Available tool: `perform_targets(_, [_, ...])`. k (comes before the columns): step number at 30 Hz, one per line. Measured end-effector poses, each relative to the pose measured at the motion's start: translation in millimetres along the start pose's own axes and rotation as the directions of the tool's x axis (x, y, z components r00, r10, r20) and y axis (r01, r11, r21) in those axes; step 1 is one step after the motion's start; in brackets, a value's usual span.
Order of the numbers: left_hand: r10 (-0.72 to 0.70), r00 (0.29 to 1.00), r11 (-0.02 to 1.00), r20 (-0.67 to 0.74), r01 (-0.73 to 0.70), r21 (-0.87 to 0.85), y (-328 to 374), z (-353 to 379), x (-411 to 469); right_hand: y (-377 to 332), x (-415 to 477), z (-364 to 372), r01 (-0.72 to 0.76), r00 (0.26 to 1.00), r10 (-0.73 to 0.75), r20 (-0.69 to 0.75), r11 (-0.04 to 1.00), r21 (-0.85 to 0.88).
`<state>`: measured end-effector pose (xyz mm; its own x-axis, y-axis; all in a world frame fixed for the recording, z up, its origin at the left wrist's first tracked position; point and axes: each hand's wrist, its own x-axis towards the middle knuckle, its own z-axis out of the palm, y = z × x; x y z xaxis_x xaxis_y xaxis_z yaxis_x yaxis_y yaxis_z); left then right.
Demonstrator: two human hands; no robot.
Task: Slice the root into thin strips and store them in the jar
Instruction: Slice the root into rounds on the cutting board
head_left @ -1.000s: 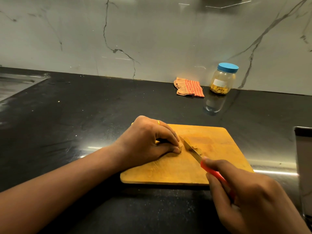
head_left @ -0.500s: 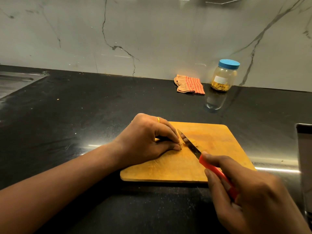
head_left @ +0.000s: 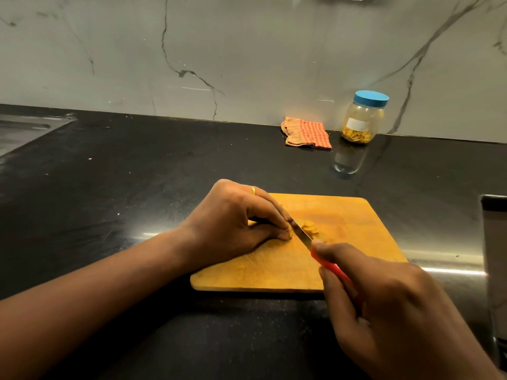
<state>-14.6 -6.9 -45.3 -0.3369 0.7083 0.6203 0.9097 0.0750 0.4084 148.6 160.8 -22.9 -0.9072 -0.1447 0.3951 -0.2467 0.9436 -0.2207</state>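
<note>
- The left hand (head_left: 236,223) lies on the left part of the wooden cutting board (head_left: 274,270). Its fingers are curled down and its thumb is tucked in.
- The fingertips press on the root (head_left: 290,233). Only a small yellowish end shows past them, so its shape is hard to tell.
- A gold ring (head_left: 253,190) sits on one finger of that hand.
- The right hand (head_left: 397,311), near and to the right, is wrapped round the red handle (head_left: 333,270) of a knife (head_left: 301,234), with the forefinger laid along the top of the handle.
- The blade slants from the handle up and to the left. Its far end is right against the left fingertips and the root.
- Just to the right of the blade, a small pile of pale round slices (head_left: 310,227) lies on the board, near its middle.
- The board rests on a black countertop (head_left: 137,174), with its near edge just beyond the right wrist.
- The jar (head_left: 362,119) stands upright at the far right against the marbled wall (head_left: 247,50), well apart from the board. Its blue lid (head_left: 371,98) is on, and yellow strips fill the bottom of it.
- An orange checked cloth (head_left: 307,133) lies crumpled just to the left of the jar.
- A metal sink surface (head_left: 24,130) shows at the far left.
- Part of a grey object (head_left: 495,256) stands at the right edge.
</note>
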Motion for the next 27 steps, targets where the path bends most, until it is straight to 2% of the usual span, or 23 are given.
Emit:
perform_targets(7, [0.001, 1.000, 1.000, -0.001, -0.001, 0.006, 0.2, 0.1, 0.9, -3.4, 13.2, 8.7, -0.062, 0.998, 0.062, 0.031, 0.998, -0.022])
perform_targets(14, [-0.012, 1.000, 1.000, -0.004, 0.012, 0.005, 1.5, 0.7, 0.3, -2.6, -0.5, 3.4, 0.000, 0.998, 0.004, 0.067, 0.998, -0.064])
perform_targets(21, [-0.012, 1.000, 1.000, 0.000, 0.012, 0.011, 2.8, 0.4, 0.3, -5.5, 13.0, 8.7, -0.061, 0.995, 0.068, 0.079, 0.995, -0.085])
perform_targets(27, [-0.028, 1.000, 1.000, -0.003, 0.028, 0.009, 2.6, 1.1, 0.4, -5.0, 1.7, 5.9, -0.052, 0.993, 0.057, 0.103, 0.997, -0.052])
